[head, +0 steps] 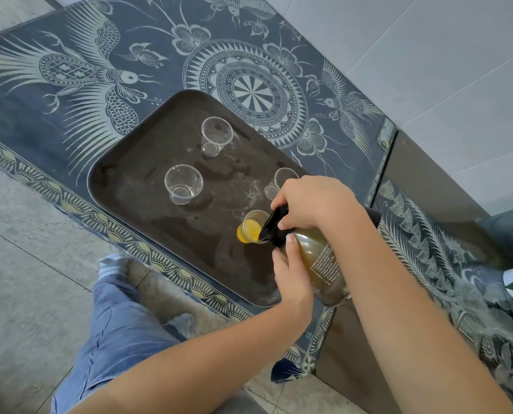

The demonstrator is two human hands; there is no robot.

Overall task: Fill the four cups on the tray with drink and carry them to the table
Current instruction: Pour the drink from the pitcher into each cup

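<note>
Head view has us mid-pour. Our left grip point(291, 282) is wrapped round the belly of the bottle point(324, 264) and our right grip point(309, 204) is curled round its dark neck. The mouth is tipped into the near cup point(253, 227), which stands on the tray point(123, 180) by the near edge of the table point(55, 138).

That cup holds only a little orange drink. The far cup point(216, 138) and left cup point(183, 183) look empty. The fourth cup point(282, 180) is half hidden just behind our right knuckles.

We judge three risks:
- The cups look thin and light, so the neck nudging the rim could tip the near cup.
- Tilting the heavy bottle too fast could flood or splash it.
- Shifting our right grip back could knock the fourth cup.
</note>
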